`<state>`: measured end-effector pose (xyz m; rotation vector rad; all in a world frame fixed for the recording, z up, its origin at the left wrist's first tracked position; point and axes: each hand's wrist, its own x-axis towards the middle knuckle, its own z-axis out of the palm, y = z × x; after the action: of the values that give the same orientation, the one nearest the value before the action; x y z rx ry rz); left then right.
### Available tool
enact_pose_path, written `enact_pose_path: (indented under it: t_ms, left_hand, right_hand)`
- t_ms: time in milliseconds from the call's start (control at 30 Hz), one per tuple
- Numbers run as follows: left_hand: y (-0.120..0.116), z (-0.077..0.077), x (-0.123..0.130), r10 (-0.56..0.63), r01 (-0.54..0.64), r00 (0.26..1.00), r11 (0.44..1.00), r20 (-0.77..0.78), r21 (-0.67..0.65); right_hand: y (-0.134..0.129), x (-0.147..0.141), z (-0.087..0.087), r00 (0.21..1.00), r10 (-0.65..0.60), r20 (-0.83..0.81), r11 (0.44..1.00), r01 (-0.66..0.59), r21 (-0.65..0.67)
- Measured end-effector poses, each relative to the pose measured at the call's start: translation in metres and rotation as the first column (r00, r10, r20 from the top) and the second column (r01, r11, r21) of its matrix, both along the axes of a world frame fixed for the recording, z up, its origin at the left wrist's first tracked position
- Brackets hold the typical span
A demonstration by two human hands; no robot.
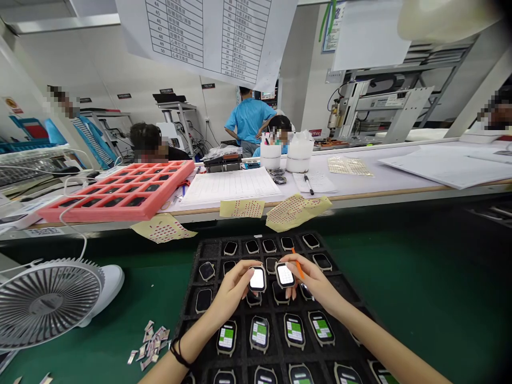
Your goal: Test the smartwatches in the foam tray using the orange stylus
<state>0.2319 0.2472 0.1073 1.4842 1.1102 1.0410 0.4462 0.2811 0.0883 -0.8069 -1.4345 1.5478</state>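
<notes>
Smartwatches [285,276] sit pinched in the left hand [232,292] and right hand [310,281], close together above a black foam tray [210,247]; the right seems to hold an orange stick [298,263]. Edge grips keep the lit screens [257,279] clean.

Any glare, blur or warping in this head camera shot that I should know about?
In the head view, the smartwatch screen at the left hand is washed out to white, glare or its own light I cannot tell; wide-angle warping bends the workbench edge; a blurred pale shape crosses the top right, where the corner falls dark.
</notes>
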Motion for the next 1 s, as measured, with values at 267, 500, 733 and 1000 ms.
enact_pose_path:
  t_ms: [267, 500, 733, 1000]
  left_hand:
    - [-0.0015, -0.001, 0.001, -0.105, 0.106, 0.989, 0.994, 0.102, -0.007]
    - [-0.0013, 0.002, 0.0035, -0.049, 0.053, 0.992, 0.998, 0.119, -0.032]
    - [-0.0011, 0.0039, 0.0039, 0.053, -0.05, 0.996, 0.998, 0.07, -0.036]
    - [-0.0013, 0.0036, 0.0031, 0.027, -0.024, 0.997, 0.999, 0.067, -0.035]
  right_hand:
    - [-0.0012, 0.0048, 0.0029, 0.993, 0.119, -0.014, 0.993, -0.118, 0.027]
    - [-0.0014, 0.0029, 0.0015, 0.997, 0.078, -0.009, 0.996, -0.078, 0.032]
    - [-0.002, -0.0006, 0.0031, 1.0, 0.001, 0.008, 1.0, -0.001, -0.013]
    - [-0.0016, -0.0002, -0.0026, 1.0, 0.003, 0.014, 1.0, -0.003, -0.004]
